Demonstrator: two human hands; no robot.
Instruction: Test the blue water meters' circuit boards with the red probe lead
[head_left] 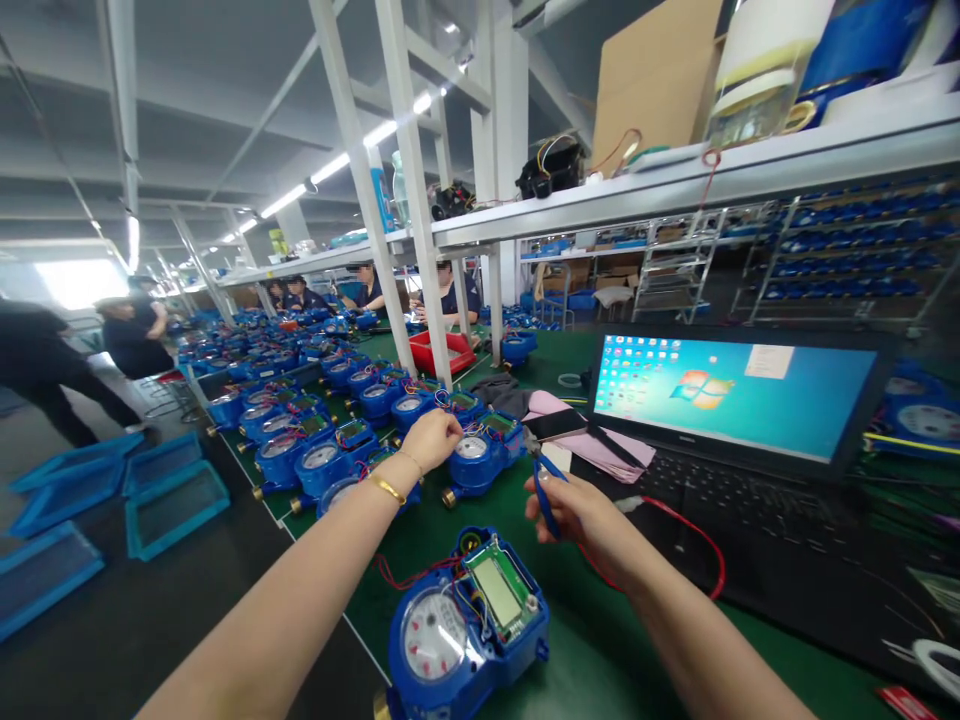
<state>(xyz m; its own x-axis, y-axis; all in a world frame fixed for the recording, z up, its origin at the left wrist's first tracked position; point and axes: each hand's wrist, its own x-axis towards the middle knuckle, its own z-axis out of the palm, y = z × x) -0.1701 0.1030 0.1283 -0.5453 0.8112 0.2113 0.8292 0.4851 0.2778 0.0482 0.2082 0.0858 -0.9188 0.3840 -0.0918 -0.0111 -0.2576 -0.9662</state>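
Near-left of laptop (690, 400), open blue meter (465, 650) is set; red wires (405, 582) best kept unsnagged. Left of laptop, pliers (553, 466) are held in right hand (581, 520), best gripped lightly. Farther left, fingertips of left hand (429, 442) are drawn together by second meter (480, 466); anything pinched cannot be told.

The left hand (433, 440) reaches over the blue meters (279, 455), fingertips beside one of them, perhaps touching a wire. The right hand (574, 515) holds blue-handled pliers (550, 490). Nearest the camera, an open meter (465, 630) shows its dial and circuit board. A laptop (720, 400) stands to the right, beside a pink cloth (592, 440).
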